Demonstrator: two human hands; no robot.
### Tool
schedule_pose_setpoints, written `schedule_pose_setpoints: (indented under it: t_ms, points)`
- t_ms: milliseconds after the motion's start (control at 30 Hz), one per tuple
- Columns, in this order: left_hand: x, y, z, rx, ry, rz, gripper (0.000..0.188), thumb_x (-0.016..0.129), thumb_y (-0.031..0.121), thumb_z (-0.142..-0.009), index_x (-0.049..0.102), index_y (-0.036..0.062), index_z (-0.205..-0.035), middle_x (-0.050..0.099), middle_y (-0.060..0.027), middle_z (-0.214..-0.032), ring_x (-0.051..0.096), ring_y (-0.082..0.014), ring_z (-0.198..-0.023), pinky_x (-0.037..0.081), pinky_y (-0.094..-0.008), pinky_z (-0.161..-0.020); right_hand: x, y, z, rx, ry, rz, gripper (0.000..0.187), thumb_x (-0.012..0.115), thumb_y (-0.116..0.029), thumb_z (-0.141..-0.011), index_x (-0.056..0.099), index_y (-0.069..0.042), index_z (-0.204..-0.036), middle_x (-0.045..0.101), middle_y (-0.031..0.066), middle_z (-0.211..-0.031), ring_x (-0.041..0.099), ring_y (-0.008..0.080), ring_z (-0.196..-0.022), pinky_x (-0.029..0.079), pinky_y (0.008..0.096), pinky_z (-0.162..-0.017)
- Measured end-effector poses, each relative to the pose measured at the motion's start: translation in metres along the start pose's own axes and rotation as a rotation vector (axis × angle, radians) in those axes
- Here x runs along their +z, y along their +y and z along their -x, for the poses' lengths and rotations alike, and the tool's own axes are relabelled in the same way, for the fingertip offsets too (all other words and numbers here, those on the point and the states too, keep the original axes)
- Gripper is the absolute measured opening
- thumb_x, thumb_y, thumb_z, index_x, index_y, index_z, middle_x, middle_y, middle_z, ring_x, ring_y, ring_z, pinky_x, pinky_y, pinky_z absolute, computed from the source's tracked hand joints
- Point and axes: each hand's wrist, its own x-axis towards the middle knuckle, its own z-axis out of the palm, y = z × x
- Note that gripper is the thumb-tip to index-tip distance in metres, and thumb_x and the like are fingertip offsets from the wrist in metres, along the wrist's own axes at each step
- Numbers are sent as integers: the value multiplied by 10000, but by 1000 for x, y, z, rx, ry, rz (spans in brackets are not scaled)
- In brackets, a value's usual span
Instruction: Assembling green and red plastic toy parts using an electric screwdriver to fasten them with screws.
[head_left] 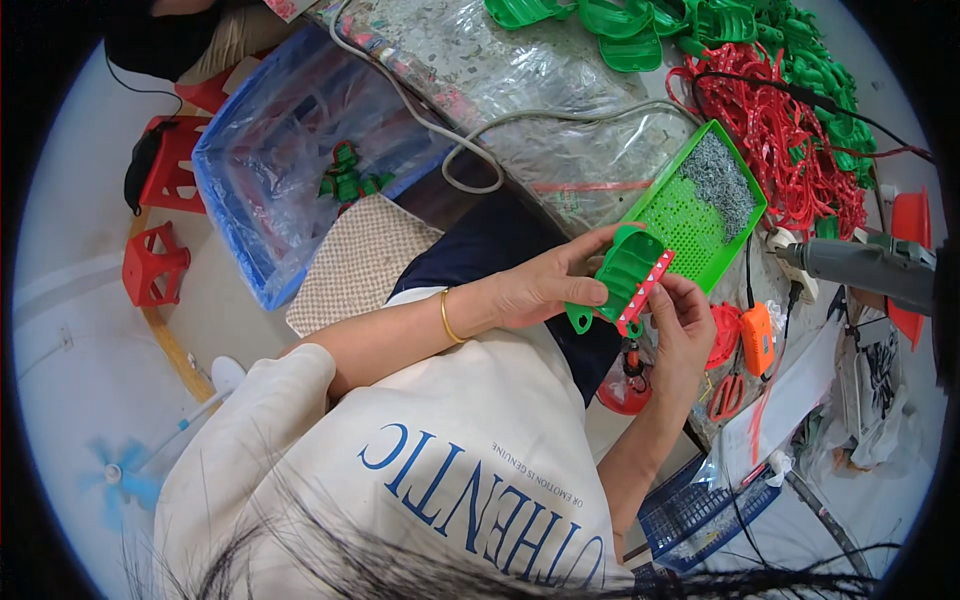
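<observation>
My left hand [540, 288] grips a green plastic shell [628, 268], its thumb lying across the near edge. Along the shell's right side runs a red strip with white triangular teeth [645, 292]. The fingers of my right hand [684, 318] pinch that strip near its lower end, close against the shell. Just beyond both hands, a bright green perforated basket [752, 222] holds a heap of small grey metal pieces [718, 180], seemingly screws.
Red toothed strips [770, 130] and green shells [630, 50] pile up at the back right. A grey power screwdriver [860, 270] juts in from the right, near an orange device [757, 338] and scissors [727, 397]. Left stands a lined blue bin [235, 150]; a grey cable [410, 115] crosses the table.
</observation>
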Motion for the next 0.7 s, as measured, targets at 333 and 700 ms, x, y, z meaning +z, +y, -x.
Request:
schedule_pose_setpoints:
  t_ms: [333, 700]
  points:
    - [6, 3, 4, -8, 40, -44, 876, 757, 169, -746, 231, 146, -1445, 458, -43, -1277, 458, -145, -1149, 404, -295, -942, 16, 3, 6, -80, 133, 137, 118, 633, -76, -866, 607, 18, -931, 618, 20, -788, 558, 54, -693, 442, 185, -612]
    - [3, -2, 3, 26, 71, -159, 858, 733, 150, -728, 249, 133, -1436, 448, -33, -1297, 460, -138, -1154, 411, -291, -962, 21, 7, 9, -68, 169, 146, 105, 638, -64, -860, 601, 19, -913, 624, 20, -781, 559, 51, -678, 439, 183, -599]
